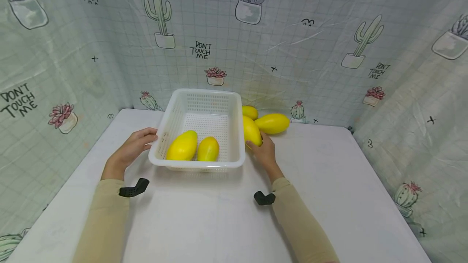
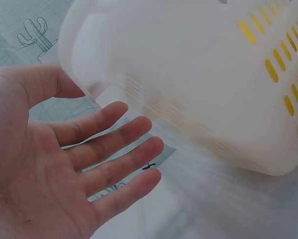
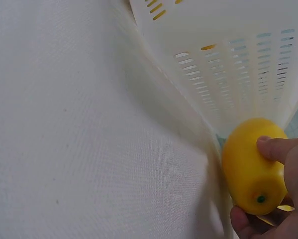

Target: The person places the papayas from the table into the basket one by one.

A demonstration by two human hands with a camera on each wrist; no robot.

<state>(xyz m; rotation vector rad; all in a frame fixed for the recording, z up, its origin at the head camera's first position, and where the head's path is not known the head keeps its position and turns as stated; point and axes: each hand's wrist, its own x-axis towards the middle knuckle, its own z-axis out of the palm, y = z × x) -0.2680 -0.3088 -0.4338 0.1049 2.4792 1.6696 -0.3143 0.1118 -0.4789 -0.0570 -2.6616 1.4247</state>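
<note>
A white plastic basket (image 1: 197,164) with slotted walls stands on the table, with two yellow mangoes, a larger one (image 1: 182,146) and a smaller one (image 1: 208,149), inside near its front. My left hand (image 1: 133,147) is at the basket's left rim. In the left wrist view its fingers (image 2: 116,159) are spread and fairly straight, and the thumb tip passes behind the rim. To the right of the basket, my right hand (image 1: 266,153) grips a yellow mango (image 3: 250,159), thumb on one side and fingers partly hidden beneath. That mango has a small green stem spot.
Behind the gripped mango, two more yellow mangoes, one at the back (image 1: 250,112) and one to the right (image 1: 273,123), lie near the table's far edge. A cloth printed with cacti (image 1: 278,52) hangs behind and at both sides of the white table (image 1: 197,222).
</note>
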